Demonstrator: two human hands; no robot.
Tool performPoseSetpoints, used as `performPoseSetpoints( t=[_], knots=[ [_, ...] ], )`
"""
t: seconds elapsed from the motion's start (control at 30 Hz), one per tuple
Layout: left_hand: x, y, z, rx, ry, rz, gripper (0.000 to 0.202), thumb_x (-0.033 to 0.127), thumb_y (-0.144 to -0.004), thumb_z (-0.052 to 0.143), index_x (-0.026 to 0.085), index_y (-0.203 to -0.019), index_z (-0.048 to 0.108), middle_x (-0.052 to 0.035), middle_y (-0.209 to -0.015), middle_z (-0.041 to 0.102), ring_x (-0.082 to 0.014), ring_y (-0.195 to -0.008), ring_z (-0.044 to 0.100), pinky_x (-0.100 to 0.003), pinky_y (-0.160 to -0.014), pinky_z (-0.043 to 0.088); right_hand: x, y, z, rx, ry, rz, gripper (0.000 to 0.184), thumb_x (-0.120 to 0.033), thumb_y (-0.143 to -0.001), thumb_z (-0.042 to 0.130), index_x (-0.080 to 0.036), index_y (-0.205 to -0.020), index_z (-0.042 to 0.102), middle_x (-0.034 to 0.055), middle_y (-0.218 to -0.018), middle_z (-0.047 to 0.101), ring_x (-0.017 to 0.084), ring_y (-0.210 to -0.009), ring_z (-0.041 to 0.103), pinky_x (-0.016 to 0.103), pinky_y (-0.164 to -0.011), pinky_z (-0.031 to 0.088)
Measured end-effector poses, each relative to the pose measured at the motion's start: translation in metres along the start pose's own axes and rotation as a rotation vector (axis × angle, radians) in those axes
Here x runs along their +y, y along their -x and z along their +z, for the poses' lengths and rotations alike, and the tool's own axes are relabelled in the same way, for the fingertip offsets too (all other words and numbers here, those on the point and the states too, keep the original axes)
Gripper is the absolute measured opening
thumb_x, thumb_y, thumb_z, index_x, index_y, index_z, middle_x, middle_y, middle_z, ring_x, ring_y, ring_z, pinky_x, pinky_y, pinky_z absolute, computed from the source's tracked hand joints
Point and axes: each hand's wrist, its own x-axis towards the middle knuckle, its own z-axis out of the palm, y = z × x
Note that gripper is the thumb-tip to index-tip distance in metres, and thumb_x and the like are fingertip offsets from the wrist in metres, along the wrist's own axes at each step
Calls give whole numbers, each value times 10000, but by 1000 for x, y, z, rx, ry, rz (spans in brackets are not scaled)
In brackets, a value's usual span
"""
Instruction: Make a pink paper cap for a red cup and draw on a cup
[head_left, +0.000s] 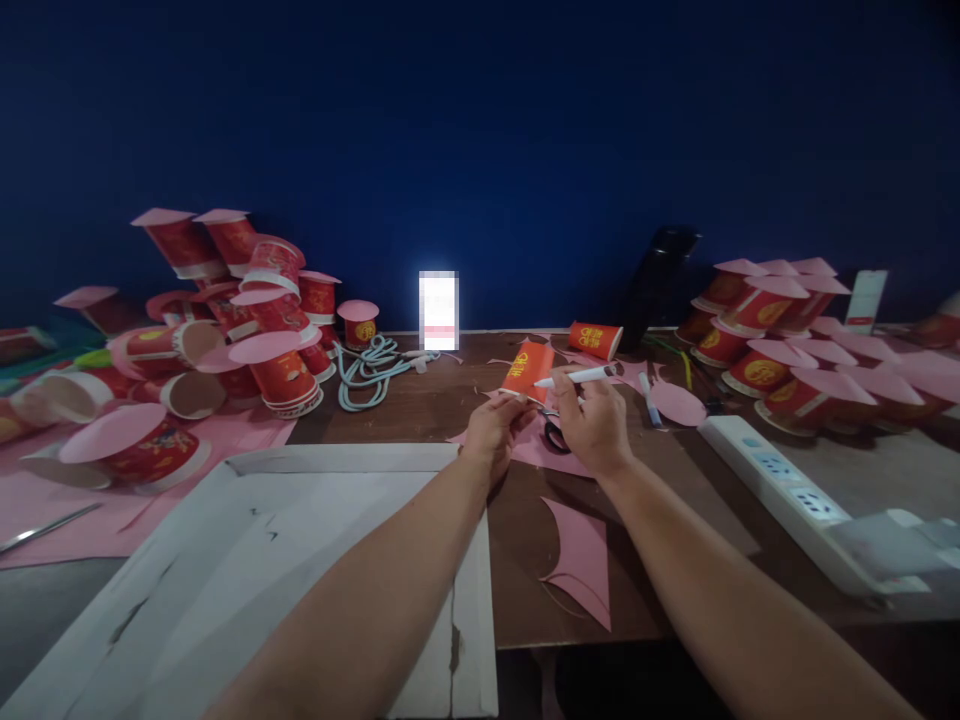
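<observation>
My left hand (495,432) grips a red paper cup (529,366) with gold lettering, holding it above the table at its near end. In my right hand (598,425) is a white marker (577,377), its tip pointing left against or very close to the cup's side. Below the hands lie scissors (555,437) with a dark handle loop, partly hidden, on pink paper (547,457). Another red paper cup (595,340) rests on its side just behind. To the right of my right hand are a pink paper disc (679,402) and a capped glue stick or marker (649,399).
Red cups with pink paper tops (281,375) are piled at left; more cups (817,392) stack at right. A white box lid (300,560) covers the front left. Also here are a coiled cable (367,372), a lit phone (439,310), a power strip (780,480) and pink scraps (585,560).
</observation>
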Motion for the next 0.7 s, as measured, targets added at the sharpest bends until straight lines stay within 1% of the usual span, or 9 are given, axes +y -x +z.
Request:
performPoseSetpoints(
  t=[0.3,0.53,0.7],
  knots=[
    [1,0,-2,0,-31,-17,51,119,-671,680,92,-689,641,-33,-670,645,-81,-645,613,-202,-690,492,0,0,0,5,13,-6,282,-360,-907,436,-158,-887,632,80,-765,677,202,-744,623,316,-726,465],
    [0,-1,-3,-5,-50,8,120,151,-635,719,97,-714,647,-36,-688,652,-85,-642,610,-204,-668,479,1,0,0,5,35,-7,290,-375,-908,432,-171,-896,637,77,-774,678,206,-751,622,316,-718,463],
    [0,-2,-3,-6,-60,7,114,154,-638,708,97,-720,652,-41,-700,662,-89,-655,616,-203,-669,478,1,1,1,12,49,-12,295,-376,-909,430,-169,-899,639,77,-764,677,207,-744,621,319,-716,465]
  ],
)
